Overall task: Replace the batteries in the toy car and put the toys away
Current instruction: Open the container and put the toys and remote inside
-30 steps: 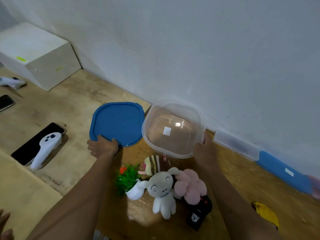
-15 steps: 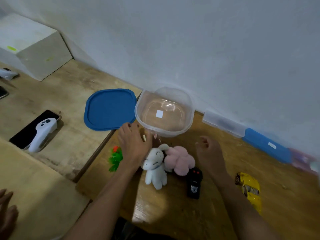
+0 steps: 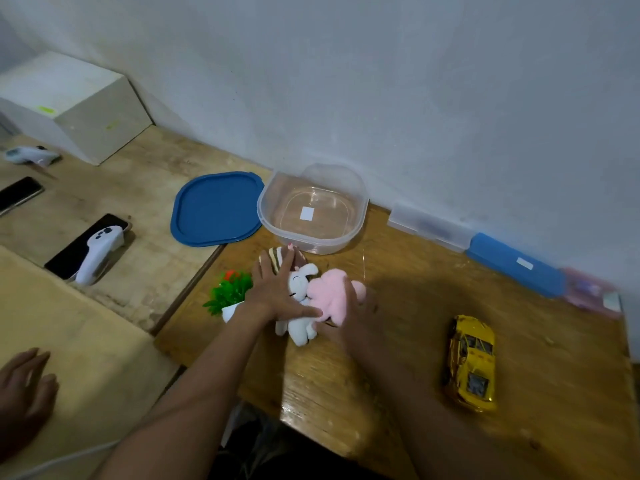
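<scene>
Touching the toys: the left hand [image 3: 277,292] lies with straight, spread fingers across the white bunny plush [image 3: 301,329] and the striped plush [image 3: 276,255].
Right hand [image 3: 356,317]: set against the pink plush [image 3: 329,296] from its right side. It is blurred, so I cannot tell whether the fingers curl round the plush.
Clear tub [image 3: 311,244]: open and upright on the wooden worktop [image 3: 415,323], by the wall, with a white label on its floor.
Plush heap: just in front of the tub on the camera side, with the striped plush nearest its wall.
Toy car [image 3: 472,362]: yellow, roof up, well to the front-right of the tub and apart from both hands.
Blue lid [image 3: 214,209]: flat, against the tub's left side.
Green plant toy [image 3: 230,294]: front-left of the tub, beside the left wrist.
Cases: a clear case [image 3: 429,226] and a blue case [image 3: 512,263] lie along the wall to the right of the tub.
Another person's hand [image 3: 24,386]: far to the front-left of the tub, resting on a paler surface.
</scene>
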Demonstrator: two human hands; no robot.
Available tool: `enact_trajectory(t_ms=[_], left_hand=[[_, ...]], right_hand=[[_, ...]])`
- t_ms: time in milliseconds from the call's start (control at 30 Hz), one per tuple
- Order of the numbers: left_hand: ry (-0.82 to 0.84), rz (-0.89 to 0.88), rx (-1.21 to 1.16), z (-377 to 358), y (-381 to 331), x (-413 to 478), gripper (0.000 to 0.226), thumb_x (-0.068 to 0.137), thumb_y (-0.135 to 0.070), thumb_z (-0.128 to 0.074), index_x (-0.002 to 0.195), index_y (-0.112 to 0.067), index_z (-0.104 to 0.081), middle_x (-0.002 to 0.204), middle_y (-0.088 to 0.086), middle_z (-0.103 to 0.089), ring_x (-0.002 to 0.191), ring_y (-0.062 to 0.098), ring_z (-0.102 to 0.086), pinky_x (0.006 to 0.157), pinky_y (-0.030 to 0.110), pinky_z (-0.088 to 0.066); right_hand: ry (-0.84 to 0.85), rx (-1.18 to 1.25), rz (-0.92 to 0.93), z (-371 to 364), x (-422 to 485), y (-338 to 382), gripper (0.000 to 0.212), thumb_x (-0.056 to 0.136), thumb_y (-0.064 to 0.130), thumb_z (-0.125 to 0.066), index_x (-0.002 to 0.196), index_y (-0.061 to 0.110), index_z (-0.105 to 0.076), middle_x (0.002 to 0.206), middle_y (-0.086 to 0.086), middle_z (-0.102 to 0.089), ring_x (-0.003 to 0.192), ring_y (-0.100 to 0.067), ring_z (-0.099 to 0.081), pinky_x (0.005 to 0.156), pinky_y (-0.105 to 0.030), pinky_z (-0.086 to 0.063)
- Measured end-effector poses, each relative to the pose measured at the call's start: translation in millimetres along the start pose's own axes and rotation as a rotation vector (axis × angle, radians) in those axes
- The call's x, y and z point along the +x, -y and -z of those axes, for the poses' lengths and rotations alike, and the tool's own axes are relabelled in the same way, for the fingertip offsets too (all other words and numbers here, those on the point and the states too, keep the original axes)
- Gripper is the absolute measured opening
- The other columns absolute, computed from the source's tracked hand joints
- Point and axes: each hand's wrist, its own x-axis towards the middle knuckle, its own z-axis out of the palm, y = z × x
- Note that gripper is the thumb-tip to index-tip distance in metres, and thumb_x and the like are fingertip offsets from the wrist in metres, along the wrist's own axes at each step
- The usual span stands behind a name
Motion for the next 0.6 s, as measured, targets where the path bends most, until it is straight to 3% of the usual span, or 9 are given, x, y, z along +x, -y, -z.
enact_trajectory(t_ms=[67,133,233,333,400,500,600], left_hand=[[0.028,-0.022,0.013,0.8,4.4,0.3,0.154,0.048,-0.071,-0.084,0.148,-0.041,0.029,0.156,0.015,0.036,0.145,0.04,0.028,0.117,0.057,-0.015],[-0.001,-0.04,0.018,-2.4,6.8,0.6,0.152,0.047,-0.067,-0.087,0.15,-0.044,0.021,0.156,0.016,0.034,0.145,0.041,0.025,0.115,0.056,-0.021],[-0.067,-0.074,0.01,-13.1,6.4,1.0,0.131,0.053,-0.06,-0.086,0.153,-0.046,-0.003,0.158,0.016,0.028,0.146,0.044,0.016,0.112,0.055,-0.03],[-0.105,-0.077,0.001,-23.6,7.7,3.8,0.116,0.056,-0.061,-0.083,0.152,-0.044,-0.02,0.159,0.018,0.024,0.146,0.044,0.012,0.112,0.055,-0.033],[-0.134,-0.073,-0.012,-27.4,8.0,5.8,0.111,0.056,-0.064,-0.081,0.151,-0.041,-0.027,0.16,0.019,0.02,0.146,0.044,0.006,0.11,0.054,-0.035],[-0.204,-0.078,-0.058,-26.8,8.9,7.1,0.09,0.06,-0.059,-0.08,0.14,-0.036,-0.045,0.156,0.018,-0.01,0.134,0.04,-0.028,0.096,0.043,-0.045],[-0.285,-0.09,-0.06,-26.4,9.9,6.2,0.067,0.062,-0.054,-0.078,0.121,-0.03,-0.059,0.14,0.011,-0.031,0.105,0.029,-0.053,0.079,0.032,-0.05]], right_hand=[[-0.209,-0.111,0.125,-11.9,3.2,-3.5,0.087,0.076,0.063,-0.056,0.146,0.031,-0.018,0.141,-0.011,-0.037,0.121,-0.028,-0.044,0.096,-0.038,-0.041],[-0.293,-0.128,0.157,-16.8,6.4,-11.6,0.074,0.076,0.052,-0.06,0.138,0.024,-0.032,0.123,-0.01,-0.053,0.101,-0.026,-0.057,0.081,-0.035,-0.048],[-0.267,-0.119,0.189,-11.5,0.7,-10.5,0.065,0.08,0.05,-0.06,0.132,0.019,-0.038,0.113,-0.012,-0.06,0.09,-0.024,-0.061,0.07,-0.034,-0.055],[-0.221,-0.05,0.152,-2.6,3.1,-11.3,0.063,0.086,0.044,-0.059,0.141,0.025,-0.034,0.13,-0.008,-0.048,0.109,-0.023,-0.054,0.085,-0.035,-0.051],[-0.195,0.066,0.117,1.3,3.0,-9.9,0.056,0.089,0.038,-0.057,0.14,0.029,-0.037,0.131,-0.001,-0.045,0.113,-0.021,-0.052,0.091,-0.036,-0.049],[-0.195,0.276,0.068,6.3,5.4,-11.0,0.046,0.088,0.043,-0.055,0.131,0.032,-0.044,0.125,0.005,-0.051,0.11,-0.014,-0.055,0.091,-0.034,-0.05],[-0.195,0.266,0.054,8.2,5.8,-18.4,0.061,0.084,0.045,-0.057,0.139,0.03,-0.036,0.135,0.001,-0.044,0.114,-0.012,-0.048,0.094,-0.033,-0.046]])
